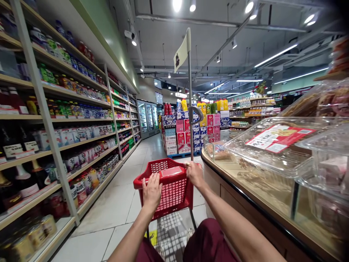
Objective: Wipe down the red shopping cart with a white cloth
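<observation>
Head camera: through it I have a small red plastic shopping cart with lattice walls (170,199) near and in the middle, just ahead of the knees in maroon trousers (208,240). I see the left hand (152,190) laid over the left part of the cart's broad red handle panel (171,171), its fingers close together; I cannot tell how firmly they hold. The right hand (194,174) is curled narrow around the right end of the same panel. Just beyond it a thin grey metal pole (190,145) stands upright, bearing a curved grey hook (200,115) partway up and a small cream flag (181,54) at the top. Under the cart I make out a yellow patch (153,238), too obscured to name. Along the left, tall pale wooden shelves with grey posts (54,145) carry rows of bottles and cans, with dark glass bottles (25,180) nearest me. On the right, near the right arm, a curved wooden surface with a black edge (231,195) holds large clear plastic food boxes (289,160), one with a red and white label (280,138). Far ahead, stacked colourful cartons (181,136) stand on the pale tiled floor (114,229), and glass-doored coolers (148,116) lie farther off to their left.
</observation>
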`<state>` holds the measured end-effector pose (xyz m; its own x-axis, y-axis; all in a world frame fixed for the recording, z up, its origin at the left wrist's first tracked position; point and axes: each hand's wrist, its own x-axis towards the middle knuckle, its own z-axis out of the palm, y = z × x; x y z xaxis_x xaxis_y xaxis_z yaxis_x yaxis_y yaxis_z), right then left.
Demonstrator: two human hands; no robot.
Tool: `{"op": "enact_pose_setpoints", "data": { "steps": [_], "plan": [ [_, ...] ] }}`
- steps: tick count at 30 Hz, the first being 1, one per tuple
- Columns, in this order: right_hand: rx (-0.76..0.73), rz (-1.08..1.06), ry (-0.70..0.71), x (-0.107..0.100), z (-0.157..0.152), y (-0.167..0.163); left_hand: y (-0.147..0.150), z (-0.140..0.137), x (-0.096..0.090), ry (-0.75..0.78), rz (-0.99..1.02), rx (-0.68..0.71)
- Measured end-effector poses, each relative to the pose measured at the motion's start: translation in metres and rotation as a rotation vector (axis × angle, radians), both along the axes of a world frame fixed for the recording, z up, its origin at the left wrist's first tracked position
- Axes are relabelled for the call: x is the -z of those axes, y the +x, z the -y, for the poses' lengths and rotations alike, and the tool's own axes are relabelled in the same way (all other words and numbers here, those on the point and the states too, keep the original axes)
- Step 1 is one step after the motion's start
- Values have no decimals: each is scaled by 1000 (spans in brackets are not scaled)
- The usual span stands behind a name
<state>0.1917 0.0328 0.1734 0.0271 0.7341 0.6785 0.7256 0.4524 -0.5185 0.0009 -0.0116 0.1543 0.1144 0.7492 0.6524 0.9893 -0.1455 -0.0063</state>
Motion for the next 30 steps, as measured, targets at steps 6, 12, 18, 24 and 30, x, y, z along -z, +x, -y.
{"op": "enact_pose_setpoints", "data": {
  "steps": [6,12,18,24,30],
  "plan": [
    [-265,219,120,9,4,-43,-5,1,-2,-35,-27,-12],
    [66,13,-6,10,-8,-5,-1,0,0,-9,-12,-15],
    [-260,273,171,12,6,-47,-5,2,-2,-15,-31,-11],
    [61,52,4,5,-6,4,-5,1,0,-9,-9,0],
    [-233,215,100,10,4,-40,-6,1,-1,-27,-14,-3]
  ]
}}
